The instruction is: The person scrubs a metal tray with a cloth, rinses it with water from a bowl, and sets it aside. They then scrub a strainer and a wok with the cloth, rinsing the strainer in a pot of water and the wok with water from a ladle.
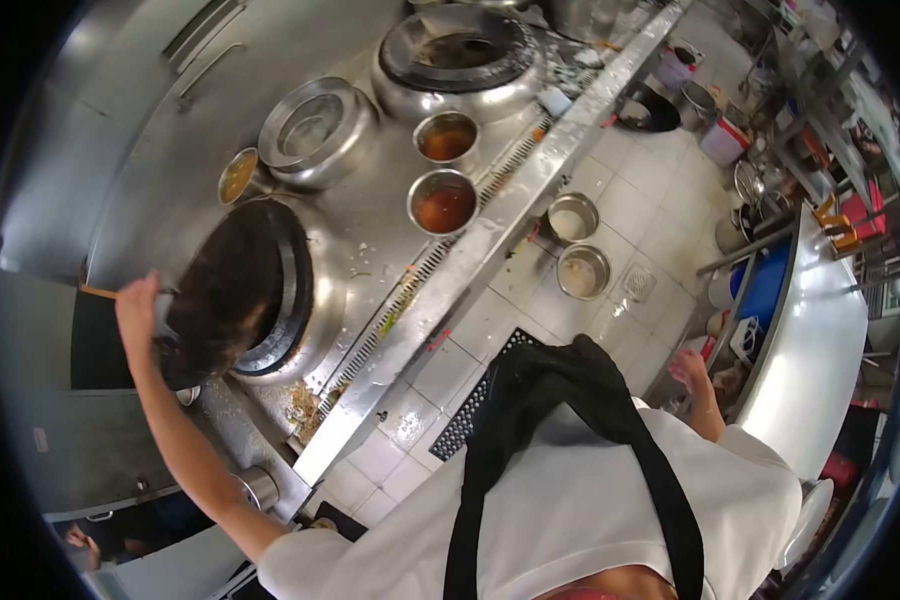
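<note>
My left hand (140, 305) is closed at the rim of a dark wok (225, 285), where a greyish patch, perhaps a cloth, shows beside the fingers. The wok is tilted up from the left burner ring (300, 300), leaving part of the ring bare. Out to the right, away from the stove, my right hand (688, 370) hangs over the floor beside a steel counter (820, 330). Its fingers look apart, with nothing seen in them.
Two steel pots of reddish-brown liquid (444, 205) (447, 138) stand by the drain grate (400, 300). Behind are a pot of yellowish liquid (238, 178) and another burner (460, 60). Two pots (583, 272) stand on the tiled floor. Another person's hand (82, 540) shows lower left.
</note>
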The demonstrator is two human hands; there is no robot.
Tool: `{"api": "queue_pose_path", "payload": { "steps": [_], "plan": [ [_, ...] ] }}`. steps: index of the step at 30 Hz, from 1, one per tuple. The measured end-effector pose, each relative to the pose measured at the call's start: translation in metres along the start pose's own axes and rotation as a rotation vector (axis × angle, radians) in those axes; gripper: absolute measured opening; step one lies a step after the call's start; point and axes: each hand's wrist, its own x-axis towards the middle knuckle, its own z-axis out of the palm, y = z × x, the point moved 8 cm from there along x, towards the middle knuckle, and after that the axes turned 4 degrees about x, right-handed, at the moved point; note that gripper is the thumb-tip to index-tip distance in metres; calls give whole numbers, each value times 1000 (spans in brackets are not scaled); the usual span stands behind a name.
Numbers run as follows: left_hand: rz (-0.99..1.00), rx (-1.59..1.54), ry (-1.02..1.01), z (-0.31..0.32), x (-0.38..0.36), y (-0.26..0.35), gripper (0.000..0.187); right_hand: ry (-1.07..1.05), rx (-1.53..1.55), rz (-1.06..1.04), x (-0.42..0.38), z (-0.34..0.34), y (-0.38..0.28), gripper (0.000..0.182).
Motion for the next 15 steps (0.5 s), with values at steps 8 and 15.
{"api": "queue_pose_path", "payload": {
  "steps": [8,15],
  "plan": [
    [-56,143,-183,-53,119,3,57,-240,46,216,34,-62,104,15],
    [-118,-72,-161,-103,141,109,58,-281,-288,245,93,-154,72,18]
  ]
}}
